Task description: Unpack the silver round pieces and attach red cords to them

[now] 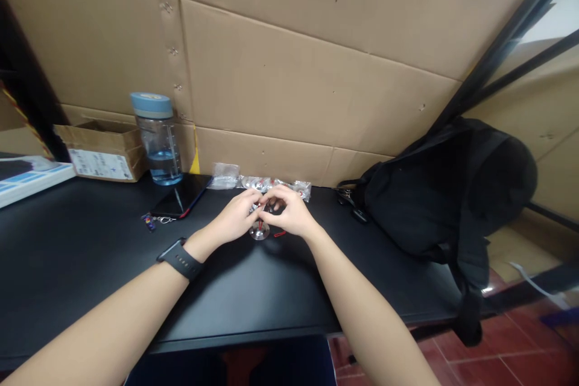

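Observation:
My left hand and my right hand meet above the desk, fingers curled and pinching together. A small shiny metal piece shows between their fingertips, mostly hidden. Just below the fingers is a round, silvery metal disc with a red part at its middle; I cannot tell whether it joins the piece in my hands. A thin red loop of cord lies beside the disc, under my right hand. Behind my hands, clear plastic packets hold similar shiny round pieces with bits of red.
Left of my hands, a phone with a charm lies on the black desk, near a water bottle and an open cardboard box. A black backpack stands at right. Cardboard sheeting walls the back.

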Demonstrator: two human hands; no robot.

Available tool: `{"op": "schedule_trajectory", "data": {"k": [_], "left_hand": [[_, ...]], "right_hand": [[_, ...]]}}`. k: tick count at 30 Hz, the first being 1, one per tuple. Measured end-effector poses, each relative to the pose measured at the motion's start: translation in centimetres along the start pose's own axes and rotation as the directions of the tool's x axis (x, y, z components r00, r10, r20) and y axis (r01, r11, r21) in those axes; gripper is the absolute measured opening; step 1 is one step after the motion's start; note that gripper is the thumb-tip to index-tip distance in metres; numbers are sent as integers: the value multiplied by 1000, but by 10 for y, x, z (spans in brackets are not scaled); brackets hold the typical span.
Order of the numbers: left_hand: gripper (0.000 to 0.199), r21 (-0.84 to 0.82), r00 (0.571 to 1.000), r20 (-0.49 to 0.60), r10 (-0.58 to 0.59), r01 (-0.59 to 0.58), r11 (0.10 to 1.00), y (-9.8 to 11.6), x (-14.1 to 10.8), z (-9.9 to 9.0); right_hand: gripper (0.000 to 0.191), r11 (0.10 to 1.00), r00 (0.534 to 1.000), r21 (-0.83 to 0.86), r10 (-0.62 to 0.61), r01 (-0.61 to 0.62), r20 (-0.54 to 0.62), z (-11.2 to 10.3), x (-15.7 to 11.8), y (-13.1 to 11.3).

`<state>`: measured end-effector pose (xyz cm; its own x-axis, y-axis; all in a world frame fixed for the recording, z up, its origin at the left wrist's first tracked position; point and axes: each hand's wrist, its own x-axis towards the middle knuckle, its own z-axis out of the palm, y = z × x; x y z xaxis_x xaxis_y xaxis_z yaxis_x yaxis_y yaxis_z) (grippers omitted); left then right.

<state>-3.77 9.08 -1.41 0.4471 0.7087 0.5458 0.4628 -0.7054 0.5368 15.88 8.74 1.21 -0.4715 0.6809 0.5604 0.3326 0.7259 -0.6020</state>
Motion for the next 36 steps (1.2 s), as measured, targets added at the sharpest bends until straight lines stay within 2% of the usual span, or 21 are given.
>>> {"op": "schedule_trajectory", "data": {"k": [5,8,10,12,15,18,21,23,24,26,28,31,33,36], "left_hand": [[22,30,996,74,44,-47,998,3,-1,-2],[24,67,995,83,54,-60,996,2,-1,-2],[25,114,997,72,34,-42,993,1,-1,-2],[26,180,999,50,-10,1,984,0,-2,-4],[27,281,996,11,-83,77,957,0,-1,-8],[29,349,992,-23,-128,128,928,3,-1,-13],[30,375,988,-43,-151,156,914,5,0,-16],[29,381,986,-39,-160,162,910,5,0,-16],[29,382,986,-38,-161,163,910,5,0,-16],[28,373,987,-42,-157,161,914,4,0,-15],[29,341,986,-56,-155,165,925,1,0,-15],[31,243,984,-80,-158,173,954,-6,1,-15],[32,148,981,-88,-174,186,971,-8,2,-14],[35,-34,969,-104,-226,224,974,-8,3,-11]], "right_hand": [[11,1000,1000,-25,-7,7,19,6,0,-2],[5,999,1000,-39,19,-20,-23,10,2,-1],[5,999,999,-42,23,-25,-45,7,3,4],[9,998,999,-47,39,-40,-19,-3,4,11],[14,987,978,-84,145,-133,151,-28,1,20],[35,967,882,-169,244,-190,404,-48,-2,20],[55,955,810,-239,279,-177,515,-48,-4,13],[57,950,794,-278,277,-142,541,-40,-4,9],[53,951,797,-286,264,-120,543,-35,-5,7],[40,956,818,-279,228,-87,529,-28,-5,6],[39,961,850,-264,202,-78,487,-27,-5,7],[40,979,932,-178,153,-98,327,-29,-3,10],[37,990,978,2,137,-139,156,-27,-1,12],[43,905,973,382,223,-185,-56,-16,3,12]]}}
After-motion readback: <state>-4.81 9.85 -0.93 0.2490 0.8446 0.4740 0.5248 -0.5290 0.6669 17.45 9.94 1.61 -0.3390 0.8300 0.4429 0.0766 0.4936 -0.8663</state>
